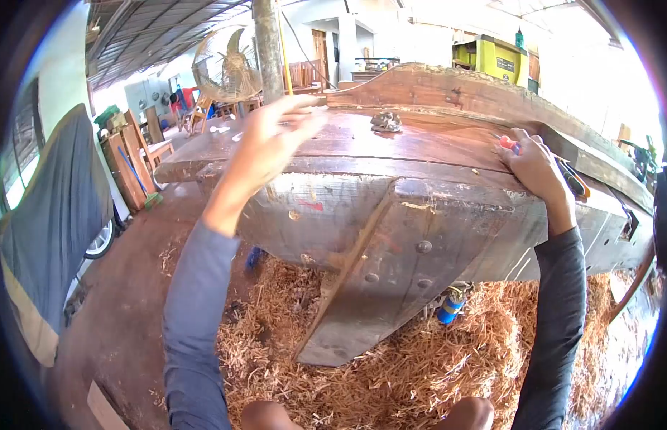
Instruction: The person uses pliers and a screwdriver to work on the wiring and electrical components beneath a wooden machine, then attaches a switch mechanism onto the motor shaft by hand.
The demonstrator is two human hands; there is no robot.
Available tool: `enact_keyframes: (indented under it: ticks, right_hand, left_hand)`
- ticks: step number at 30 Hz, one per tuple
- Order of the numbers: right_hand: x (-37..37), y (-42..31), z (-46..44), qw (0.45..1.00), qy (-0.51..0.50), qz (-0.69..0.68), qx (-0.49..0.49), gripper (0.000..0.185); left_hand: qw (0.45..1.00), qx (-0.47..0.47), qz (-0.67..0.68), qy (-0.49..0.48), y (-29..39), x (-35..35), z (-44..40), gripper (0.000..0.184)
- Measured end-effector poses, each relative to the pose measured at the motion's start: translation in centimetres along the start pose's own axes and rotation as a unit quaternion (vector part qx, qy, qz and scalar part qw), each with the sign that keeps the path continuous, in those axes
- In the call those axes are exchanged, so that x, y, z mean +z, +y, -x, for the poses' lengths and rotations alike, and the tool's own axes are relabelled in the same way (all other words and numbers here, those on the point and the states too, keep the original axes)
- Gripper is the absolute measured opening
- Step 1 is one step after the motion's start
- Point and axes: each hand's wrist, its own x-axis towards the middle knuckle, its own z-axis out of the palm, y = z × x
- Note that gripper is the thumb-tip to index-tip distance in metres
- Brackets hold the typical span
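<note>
My left hand [272, 136] is raised over the left part of the wooden workbench [341, 166]. Its fingers are stretched out and slightly blurred, and no object shows in them. At the bench's right side, my right hand [535, 166] rests low with its fingers closed round a small red-and-blue handled tool [507, 143]; most of that tool is covered by the fingers. Beside the right wrist lies a tool with an orange and black handle [576, 180]. A crumpled greyish lump [386, 122] sits on the bench top between the hands.
A long shaped wooden board [426, 84] stands along the bench's back. Wood shavings [391, 394] cover the floor below, near a blue cylinder [449, 308]. A fan [229, 68] and post [267, 50] stand behind. At left is a covered motorbike [58, 215].
</note>
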Motion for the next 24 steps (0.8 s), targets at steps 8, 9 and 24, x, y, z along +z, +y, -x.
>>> enact_keyframes:
  ticks: [8,9,24]
  right_hand:
    - [-0.2,0.5,-0.2,0.999,-0.025,0.0,0.023,0.055]
    - [-0.1,0.5,-0.2,0.999,-0.025,-0.01,0.03,0.056]
    - [-2.0,-0.3,0.4,0.991,-0.1,-0.029,0.088,0.057]
  left_hand:
    - [0.958,-0.064,-0.272,-0.063,-0.4,10.2,-11.5,0.088]
    - [0.956,-0.095,-0.252,-0.121,-0.7,10.1,-12.1,0.083]
    - [0.954,-0.084,-0.251,-0.142,-4.7,11.8,-14.1,0.052]
